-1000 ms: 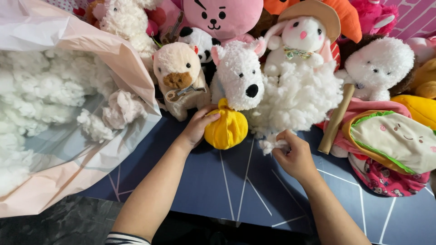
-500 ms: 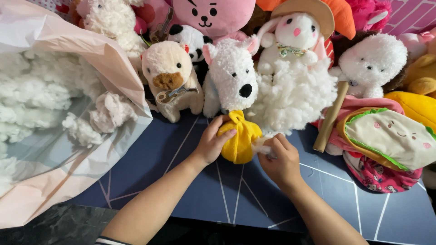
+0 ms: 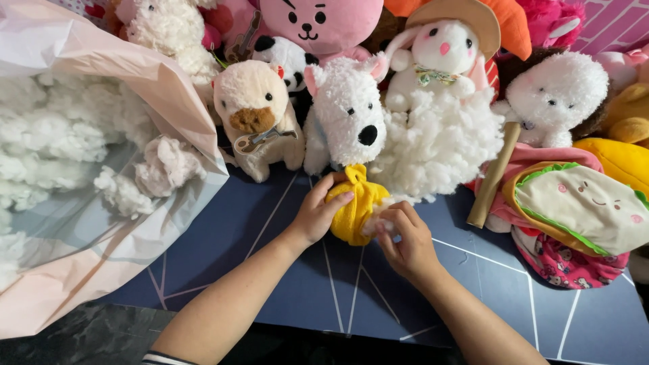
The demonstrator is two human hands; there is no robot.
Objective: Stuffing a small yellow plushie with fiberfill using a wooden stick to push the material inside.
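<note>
Left hand [image 3: 316,215]: wrapped around the far-left side of a small yellow plush shell [image 3: 356,206], fingers curled over its knotted top, apparently steadying it upright.
Right hand [image 3: 403,238]: fingertips pinched narrow on a tuft of white stuffing [image 3: 380,222] at the shell's near-right opening, seemingly pressing fibre inside.
Yellow shell: centre of the dark blue mat [image 3: 351,284], just near of the white dog plush [image 3: 346,116], touching both hands.
Loose stuffing pile [image 3: 439,142]: heaped right of the dog, just beside the shell, likely kept within easy reach of the pinching hand.
Bag at left: large pale pink plastic bag [image 3: 145,88], mouth open toward the mat, holding clumps of white fibre fill [image 3: 61,142]; one clump [image 3: 165,165] spilling at the lip.
Far row: tan plush with a tiny guitar [image 3: 258,115], white rabbit in a hat [image 3: 443,51], fluffy white plush [image 3: 558,94].
Right edge: taco-shaped plush [image 3: 581,206] beside a cardboard tube [image 3: 493,174].
</note>
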